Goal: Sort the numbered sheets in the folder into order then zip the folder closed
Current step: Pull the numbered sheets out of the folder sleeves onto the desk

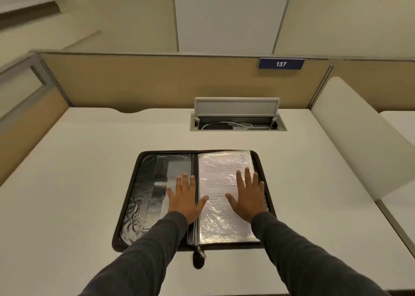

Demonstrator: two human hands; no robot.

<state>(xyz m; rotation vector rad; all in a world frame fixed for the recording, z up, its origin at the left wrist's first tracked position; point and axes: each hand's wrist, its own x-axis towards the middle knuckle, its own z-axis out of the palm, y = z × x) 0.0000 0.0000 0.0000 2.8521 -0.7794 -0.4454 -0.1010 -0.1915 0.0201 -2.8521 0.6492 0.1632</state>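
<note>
A black zip folder (134, 206) lies open flat on the white desk in front of me. Its left half is a shiny black inner cover with pockets. On its right half lies a printed sheet (220, 183) in a clear plastic sleeve, with a handwritten 3 in the top right corner. My left hand (185, 198) rests flat on the left half near the spine, fingers straight, thumb reaching over to the sheet. Flat on the sheet lies my right hand (248, 196), fingers spread. The zip pull tab (198, 258) hangs off the folder's near edge at the spine.
The white desk (78, 183) is ringed by tan partition walls. A cable hatch (238, 121) with its lid raised sits at the back, with white cables inside. A white side panel (359, 143) stands on the right. A blue plate reads 137 (281, 64).
</note>
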